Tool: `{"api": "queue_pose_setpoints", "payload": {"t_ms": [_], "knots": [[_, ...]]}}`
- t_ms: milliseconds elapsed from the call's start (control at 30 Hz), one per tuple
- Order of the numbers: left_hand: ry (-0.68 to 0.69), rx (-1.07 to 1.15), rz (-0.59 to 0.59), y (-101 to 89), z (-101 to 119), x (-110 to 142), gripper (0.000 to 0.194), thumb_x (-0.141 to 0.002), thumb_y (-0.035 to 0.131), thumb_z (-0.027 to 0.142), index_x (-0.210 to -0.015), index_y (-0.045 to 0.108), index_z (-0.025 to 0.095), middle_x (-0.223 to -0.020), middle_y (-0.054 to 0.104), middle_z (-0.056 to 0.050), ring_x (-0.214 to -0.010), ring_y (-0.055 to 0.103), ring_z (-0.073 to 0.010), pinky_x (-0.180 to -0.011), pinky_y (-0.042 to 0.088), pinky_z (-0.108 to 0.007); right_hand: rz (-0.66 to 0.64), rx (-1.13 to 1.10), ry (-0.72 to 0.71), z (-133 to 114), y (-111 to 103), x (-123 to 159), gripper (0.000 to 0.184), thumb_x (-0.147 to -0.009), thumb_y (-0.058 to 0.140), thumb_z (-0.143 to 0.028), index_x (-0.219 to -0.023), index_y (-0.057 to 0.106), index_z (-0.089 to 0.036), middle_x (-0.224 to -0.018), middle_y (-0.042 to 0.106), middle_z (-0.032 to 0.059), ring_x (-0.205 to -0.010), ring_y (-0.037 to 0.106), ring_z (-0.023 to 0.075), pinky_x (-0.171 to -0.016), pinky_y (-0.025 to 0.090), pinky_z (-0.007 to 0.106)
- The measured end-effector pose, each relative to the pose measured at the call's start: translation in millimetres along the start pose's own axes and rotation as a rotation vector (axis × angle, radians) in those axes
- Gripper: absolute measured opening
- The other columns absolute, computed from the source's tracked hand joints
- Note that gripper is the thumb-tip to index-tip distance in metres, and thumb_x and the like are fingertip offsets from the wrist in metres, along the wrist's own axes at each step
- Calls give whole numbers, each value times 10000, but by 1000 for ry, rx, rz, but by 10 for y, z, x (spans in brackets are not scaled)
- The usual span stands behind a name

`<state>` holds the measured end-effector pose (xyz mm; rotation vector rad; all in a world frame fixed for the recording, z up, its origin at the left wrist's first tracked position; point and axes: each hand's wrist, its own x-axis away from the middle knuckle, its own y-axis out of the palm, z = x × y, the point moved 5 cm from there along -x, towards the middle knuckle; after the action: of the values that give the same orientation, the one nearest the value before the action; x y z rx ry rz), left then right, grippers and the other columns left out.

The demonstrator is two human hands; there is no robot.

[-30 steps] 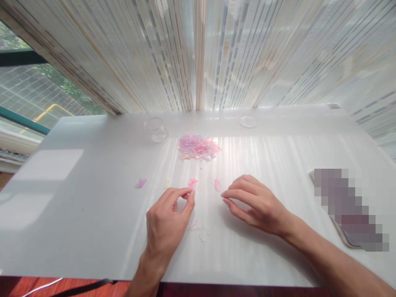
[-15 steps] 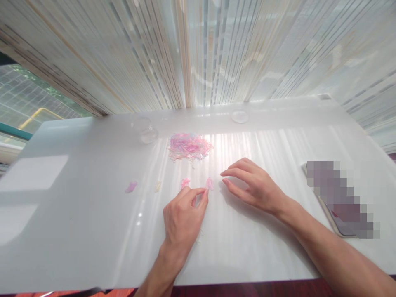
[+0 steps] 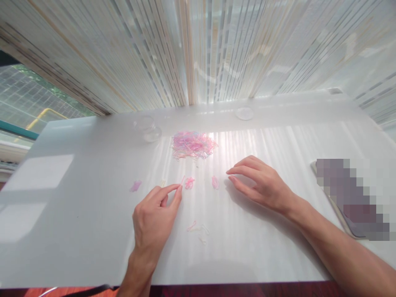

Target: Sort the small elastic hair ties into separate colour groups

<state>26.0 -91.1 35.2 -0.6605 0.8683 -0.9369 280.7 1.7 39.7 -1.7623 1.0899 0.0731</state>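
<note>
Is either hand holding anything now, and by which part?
The left hand pinches a small pink band by its near end, the far end sticking out. No held thing shows in the right hand.

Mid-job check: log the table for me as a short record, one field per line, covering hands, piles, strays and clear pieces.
Left hand: left hand, thumb and finger pinching a pink loop
Right hand: right hand, fingertips slightly apart, nothing visible between them
Small piles, left to right: purple pile, pale yellow pile, bright pink pile, light pink pile
Large pile: mixed pile, mostly pink, beyond the small ones
Strays: loose loops, nearer the wearer
Clear pieces: round pieces far left; disc far right of the large pile
</note>
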Motion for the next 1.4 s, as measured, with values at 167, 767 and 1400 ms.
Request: {"api": "queue_pose_setpoints", "payload": {"t_ms": [167, 767, 1400], "knots": [[2, 3, -40, 64, 26, 10, 190, -916, 679, 332, -855, 841, 255, -597, 358, 61, -498, 398, -92, -534, 341, -236, 0, -23, 49, 15, 9, 1, 148, -1007, 603, -171, -1033, 737, -227, -899, 725, 61, -829, 681, 212, -709, 610, 368], [112, -22, -66, 111, 110, 24, 160, -948, 704, 287, -1069, 808, 276, -897, 706, 23, -543, 488, -84, -545, 380, -231, 7, -33, 39, -22, 4, -18, 147, -1003, 601, -158, -1016, 730, -227, -891, 723, 52, -818, 688, 203, -700, 615, 357], [107, 52, -78, 99, 93, 26, 112, -938, 701, 255, -939, 813, 259, -836, 705, 37, -559, 536, -82, -550, 423, -215, -2, -39, 26, -1, 13, 5, 118, -1011, 601, -167, -1019, 713, -202, -897, 719, 64, -822, 677, 198, -703, 602, 349]]}}
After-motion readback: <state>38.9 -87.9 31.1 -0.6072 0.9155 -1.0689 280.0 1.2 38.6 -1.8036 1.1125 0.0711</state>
